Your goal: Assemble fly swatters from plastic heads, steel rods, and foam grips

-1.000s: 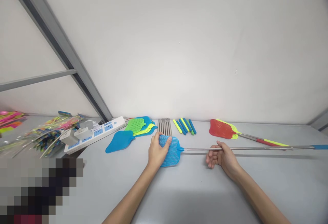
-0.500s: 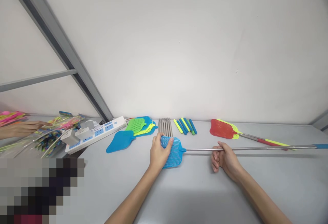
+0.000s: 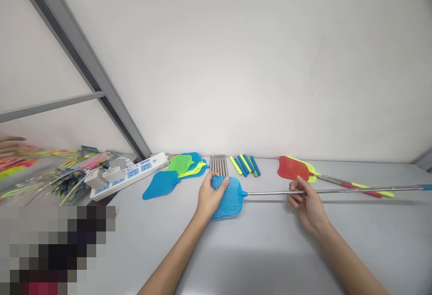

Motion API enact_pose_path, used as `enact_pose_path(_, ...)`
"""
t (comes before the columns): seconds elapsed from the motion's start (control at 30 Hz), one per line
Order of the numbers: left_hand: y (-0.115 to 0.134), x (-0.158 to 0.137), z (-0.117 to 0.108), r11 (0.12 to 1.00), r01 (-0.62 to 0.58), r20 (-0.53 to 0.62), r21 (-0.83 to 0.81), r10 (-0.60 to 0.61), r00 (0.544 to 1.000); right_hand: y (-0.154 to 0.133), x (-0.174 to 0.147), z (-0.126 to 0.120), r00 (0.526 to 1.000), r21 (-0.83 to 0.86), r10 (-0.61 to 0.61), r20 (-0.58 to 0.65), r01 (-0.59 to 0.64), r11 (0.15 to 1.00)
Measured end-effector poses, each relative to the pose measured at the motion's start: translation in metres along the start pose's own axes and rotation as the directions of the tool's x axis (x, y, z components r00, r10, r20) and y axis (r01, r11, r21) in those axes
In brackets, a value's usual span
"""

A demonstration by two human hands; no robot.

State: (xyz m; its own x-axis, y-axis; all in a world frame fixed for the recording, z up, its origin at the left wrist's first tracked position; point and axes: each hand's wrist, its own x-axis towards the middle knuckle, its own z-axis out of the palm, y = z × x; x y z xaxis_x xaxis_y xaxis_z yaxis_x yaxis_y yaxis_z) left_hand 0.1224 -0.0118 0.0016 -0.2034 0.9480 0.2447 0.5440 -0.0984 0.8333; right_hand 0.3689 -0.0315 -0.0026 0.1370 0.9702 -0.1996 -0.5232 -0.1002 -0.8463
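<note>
A blue fly swatter (image 3: 231, 198) lies across the view, its long metal rod (image 3: 270, 193) reaching right to a blue grip (image 3: 427, 187). My left hand (image 3: 209, 194) is closed on the left edge of the mesh head, thumb on top. My right hand (image 3: 308, 203) pinches the rod between thumb and curled fingers, partway along. Behind the mesh head are several short metal rods (image 3: 218, 164) side by side. To their right lie several blue, yellow and green grip tubes (image 3: 245, 164).
Loose blue, green and yellow swatter heads (image 3: 160, 183) lie at left beside a white power strip (image 3: 131, 173). A red swatter (image 3: 293, 169) overlaps a yellow one at right. Far left, another person's blurred hand (image 3: 10, 146) is over bagged colourful items (image 3: 72, 176).
My right hand has moved a little right along the rod, its fingers now closed on it. My left hand keeps its hold. The other person's hand has drawn back left.
</note>
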Motion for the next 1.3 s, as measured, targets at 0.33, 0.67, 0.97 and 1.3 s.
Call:
enact_pose_path(0.33,0.002,-0.002,0.001,0.998,-0.020,0.017,0.067,0.018,1.000,0.012,0.007,-0.009,0.973,0.247,-0.078,-0.219,0.132,0.960)
enact_pose_path(0.67,0.010,-0.014,0.005,0.987,-0.029,0.001,0.157,0.029,1.000,0.026,0.004,-0.005,0.930,0.166,-0.202,-0.308,0.262,0.951)
enact_pose_path(0.97,0.013,-0.021,0.011,0.983,-0.023,0.007,0.183,0.022,1.000,0.032,-0.003,0.004,0.942,0.255,-0.130,-0.310,0.214,0.943)
enact_pose_path(1.3,0.013,-0.023,0.014,0.996,0.011,0.028,0.085,-0.014,0.999,0.033,-0.008,0.010,0.959,0.184,-0.166,-0.229,0.210,0.960)
